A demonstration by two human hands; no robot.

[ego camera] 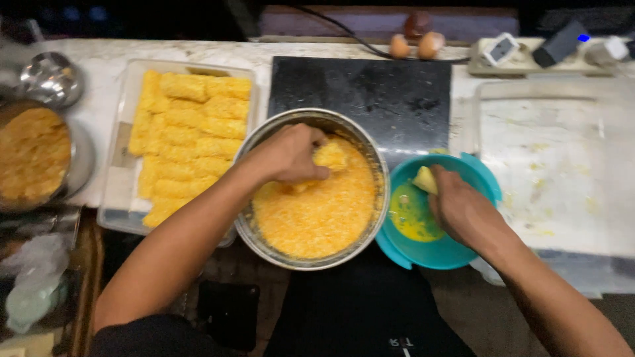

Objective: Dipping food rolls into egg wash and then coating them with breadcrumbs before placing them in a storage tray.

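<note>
Taking the steel bowl of orange breadcrumbs in the middle as the landmark: far to its left, at the frame edge, stands a second metal pot of the same crumbs, with a small steel cup behind it. Just left of the bowl, touching its rim, lies a clear plastic tray packed with rows of crumbed rolls, laid side by side so each coat stays whole.

Inside the bowl, the left hand is cupped over a crumbed roll, fingers curled around it and pressing it into the breadcrumbs so they stick.

Right of the bowl, rim to rim, sits a teal bowl holding yellow beaten egg. The right hand reaches into it, closed on a pale uncoated roll; the fingertips are hidden, so the grip is probably a pinch.

Behind the bowl is a black induction hob; further right, a smeared white tray.
</note>
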